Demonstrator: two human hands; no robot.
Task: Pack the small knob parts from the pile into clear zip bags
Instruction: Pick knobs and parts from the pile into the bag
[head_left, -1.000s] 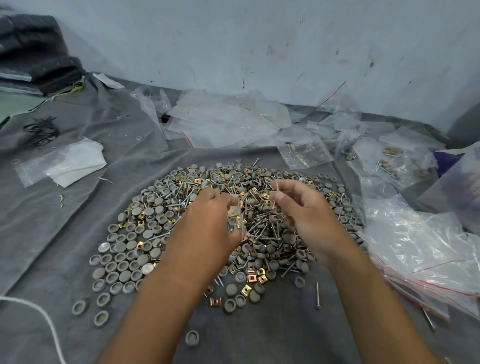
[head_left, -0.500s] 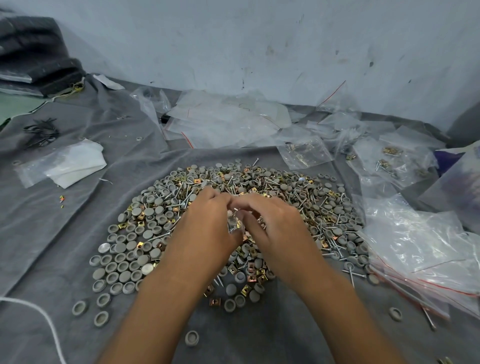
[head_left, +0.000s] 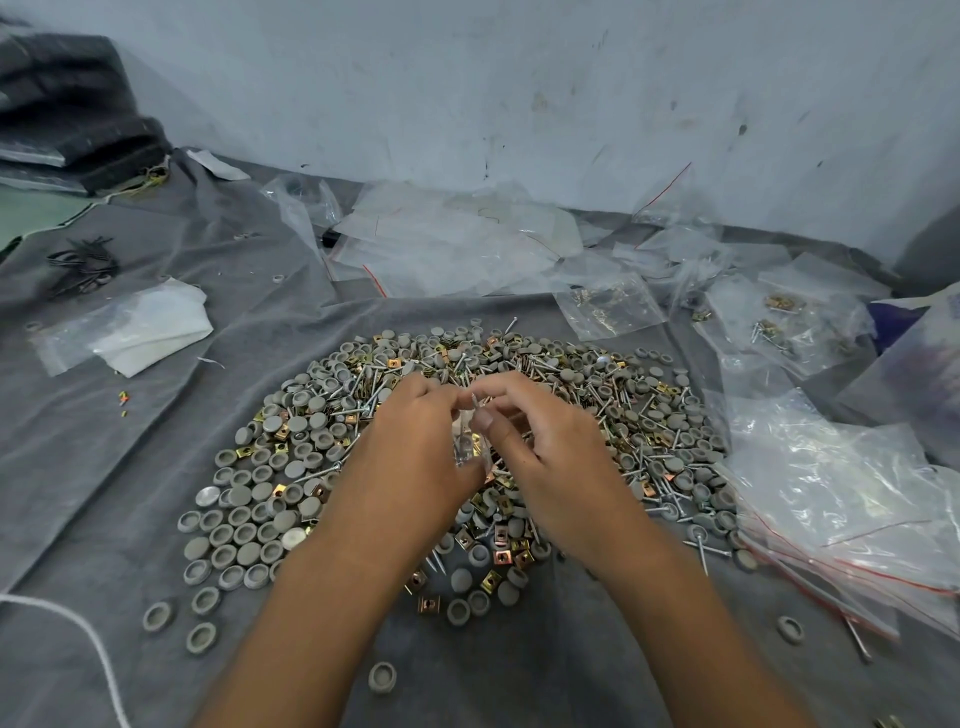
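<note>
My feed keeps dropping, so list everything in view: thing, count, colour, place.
pile: one heap, grey caps, gold clips, silver screws, centre of cloth
small bag: one, clear, between the fingertips above the pile
empty bags: many, clear with red strips, far centre
filled bags: several, clear, far right
bag stack: one, clear, right
white sheet: one, left
cloth: grey, under everything
cord: white, lower left
left hand: pinches the small bag
right hand: pinches the small bag
</note>
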